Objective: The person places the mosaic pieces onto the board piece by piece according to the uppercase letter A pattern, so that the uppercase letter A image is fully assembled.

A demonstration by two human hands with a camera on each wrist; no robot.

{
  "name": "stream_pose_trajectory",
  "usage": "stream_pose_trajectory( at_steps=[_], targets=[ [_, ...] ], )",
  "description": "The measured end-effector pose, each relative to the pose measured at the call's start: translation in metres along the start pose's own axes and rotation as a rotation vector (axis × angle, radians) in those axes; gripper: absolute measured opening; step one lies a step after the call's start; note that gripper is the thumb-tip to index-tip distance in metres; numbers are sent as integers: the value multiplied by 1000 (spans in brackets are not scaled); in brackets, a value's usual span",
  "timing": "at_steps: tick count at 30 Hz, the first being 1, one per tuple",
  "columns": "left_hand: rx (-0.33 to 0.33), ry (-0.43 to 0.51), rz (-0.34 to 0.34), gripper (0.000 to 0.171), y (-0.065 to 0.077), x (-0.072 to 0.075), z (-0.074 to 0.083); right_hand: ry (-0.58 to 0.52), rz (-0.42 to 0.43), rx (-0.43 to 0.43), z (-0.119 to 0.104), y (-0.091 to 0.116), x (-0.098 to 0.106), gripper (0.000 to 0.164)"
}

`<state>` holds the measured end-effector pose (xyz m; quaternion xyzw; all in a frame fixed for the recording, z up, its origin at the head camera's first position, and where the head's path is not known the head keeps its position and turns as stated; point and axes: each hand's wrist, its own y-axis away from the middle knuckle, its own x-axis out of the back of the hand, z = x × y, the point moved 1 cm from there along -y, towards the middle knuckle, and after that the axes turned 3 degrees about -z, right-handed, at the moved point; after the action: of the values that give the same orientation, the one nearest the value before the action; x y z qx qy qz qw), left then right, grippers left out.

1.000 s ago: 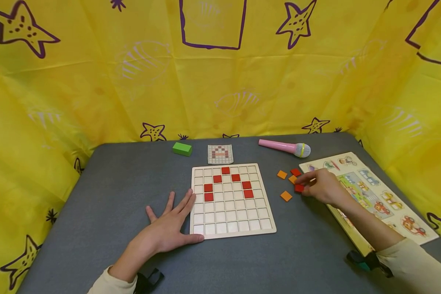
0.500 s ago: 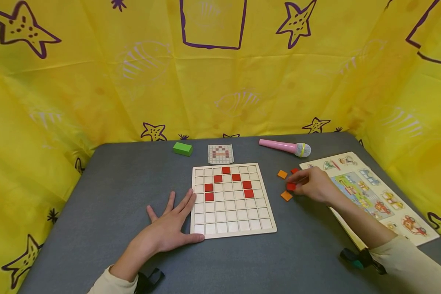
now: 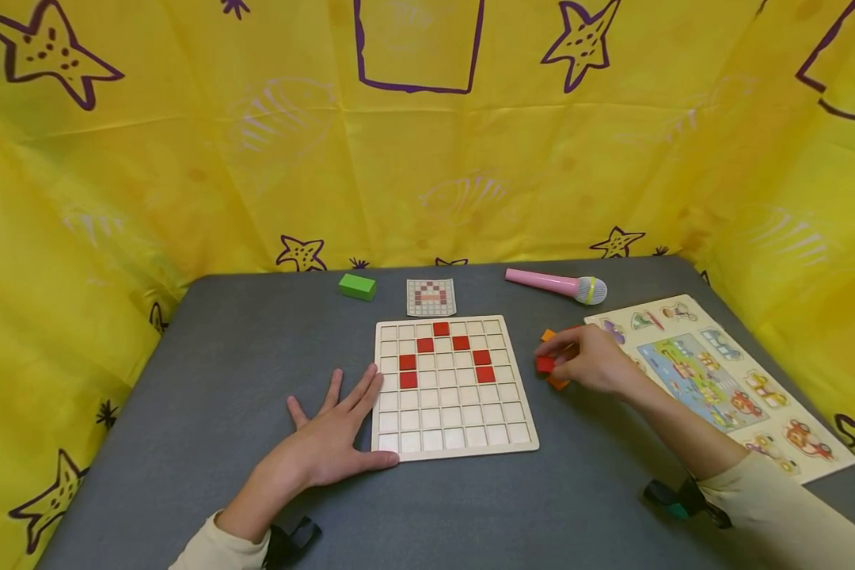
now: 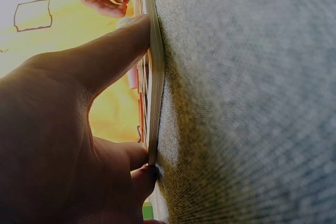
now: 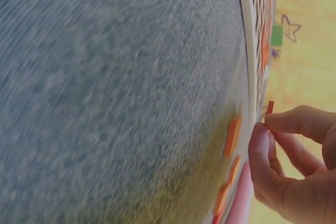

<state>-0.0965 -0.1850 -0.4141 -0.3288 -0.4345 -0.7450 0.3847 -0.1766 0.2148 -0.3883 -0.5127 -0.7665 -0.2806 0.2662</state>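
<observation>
My right hand (image 3: 590, 360) pinches a small red square tile (image 3: 545, 364) between thumb and fingertips, to the right of the wooden grid board (image 3: 442, 398). In the right wrist view the red tile (image 5: 270, 107) sticks up past the fingertips, above the table. Under and around that hand lie orange tiles (image 3: 557, 384), partly covered by it. Several red tiles sit in the board's upper cells, forming a peaked arch. My left hand (image 3: 328, 445) rests spread at the board's left edge, thumb at the near corner; in the left wrist view the thumb and fingers touch the board's edge (image 4: 155, 85).
Behind the board lies a small printed pattern card (image 3: 431, 298), with a green block (image 3: 358, 287) to its left and a pink toy microphone (image 3: 549, 283) to its right. A picture puzzle board (image 3: 727, 396) lies at the right. Yellow cloth hangs around the table.
My right hand has picked up the red tile from the loose tiles and carried it left toward the board. The left hand stays at the board's edge.
</observation>
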Motion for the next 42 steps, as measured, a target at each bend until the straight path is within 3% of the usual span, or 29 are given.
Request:
stream_pose_trajectory(
  at_steps=[9,20,42],
  targets=[
    [4,-8,-3,120,0,0,1,-59,-36,26,-5,-5,-11,28],
    [13,-7,-8,120,-1,-1,0,-14,-57,67,-12,-9,-24,30],
    [8,-7,0,120,-2,-1,-1,-42,-144,61,-32,-15,-46,31]
  ],
)
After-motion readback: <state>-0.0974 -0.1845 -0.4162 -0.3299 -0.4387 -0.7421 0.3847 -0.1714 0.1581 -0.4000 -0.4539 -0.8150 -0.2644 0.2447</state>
